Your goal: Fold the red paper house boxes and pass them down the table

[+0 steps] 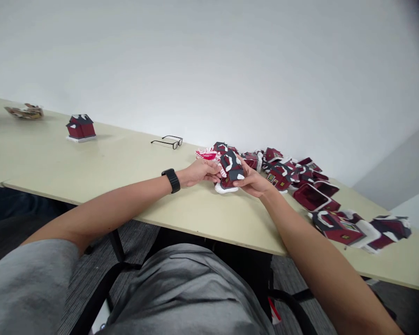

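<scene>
My right hand [253, 180] grips a small toy house [231, 168] with dark red walls, a dark roof and white snow patches, tilted over the table. A thin red-and-white striped piece [223, 172] lies against the house's side. My left hand [204, 171], wearing a black watch, is closed in a pinch at that piece; its fingertips partly cover it. Just behind the left hand is a small pile of red-and-white striped pieces [208, 154]. Another house [220, 147] stands partly hidden behind the held one.
Several red houses and house parts [282, 174] crowd the table's right side, with more houses [338, 228] nearer its front edge. Black-framed glasses [175, 144] lie near the wall. A single house [81, 128] stands at the left; farther left is a brownish crumpled bundle [26, 111].
</scene>
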`<state>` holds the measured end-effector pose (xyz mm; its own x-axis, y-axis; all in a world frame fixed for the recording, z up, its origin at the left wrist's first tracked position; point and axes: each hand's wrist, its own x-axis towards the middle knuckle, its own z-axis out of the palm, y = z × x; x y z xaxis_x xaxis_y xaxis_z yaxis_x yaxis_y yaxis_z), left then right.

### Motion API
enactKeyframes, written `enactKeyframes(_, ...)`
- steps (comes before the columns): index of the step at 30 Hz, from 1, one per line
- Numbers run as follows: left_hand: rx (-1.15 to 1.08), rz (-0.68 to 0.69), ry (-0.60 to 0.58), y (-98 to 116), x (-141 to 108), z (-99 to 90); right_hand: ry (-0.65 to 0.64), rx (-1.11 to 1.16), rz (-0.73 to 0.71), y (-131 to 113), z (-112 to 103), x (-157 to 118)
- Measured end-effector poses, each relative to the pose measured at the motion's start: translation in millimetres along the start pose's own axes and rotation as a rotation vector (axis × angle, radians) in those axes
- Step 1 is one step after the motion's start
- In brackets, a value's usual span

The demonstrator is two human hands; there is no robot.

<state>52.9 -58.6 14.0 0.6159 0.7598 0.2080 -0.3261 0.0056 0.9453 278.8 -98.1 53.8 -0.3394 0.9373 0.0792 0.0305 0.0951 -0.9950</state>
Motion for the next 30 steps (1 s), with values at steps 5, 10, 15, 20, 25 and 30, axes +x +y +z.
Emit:
enactKeyframes(5, -0.053, -0.013, 0.004, -0.9, 3.9, 1.0, 0.026, 0.042, 0.031, 1.9, 0.1, 1.4)
enactKeyframes(10, -0.040, 0.010, -0.032, 0.0, 5.9, -2.9, -0.020, 0.006, -0.010, 2.2, -2.6, 2.0)
enactKeyframes(15, -0.015, -0.001, -0.013, -0.4, 7.3, -3.4, -0.016, 0.004, 0.016, -0.2, -3.2, 0.8)
enactKeyframes(20, -0.013, -0.006, 0.009, -1.7, 9.1, -4.5, -0.005, -0.011, 0.008, 0.1, -4.4, -0.1)
enactKeyframes(25, -0.025, -0.013, 0.040, -2.2, 6.1, -3.2, -0.017, -0.019, 0.012, 0.3, -2.8, -0.5)
enactKeyframes(30, -0.069, -0.012, 0.007, -2.0, 3.8, -1.8, -0.020, -0.011, 0.008, 0.3, -1.9, -0.5)
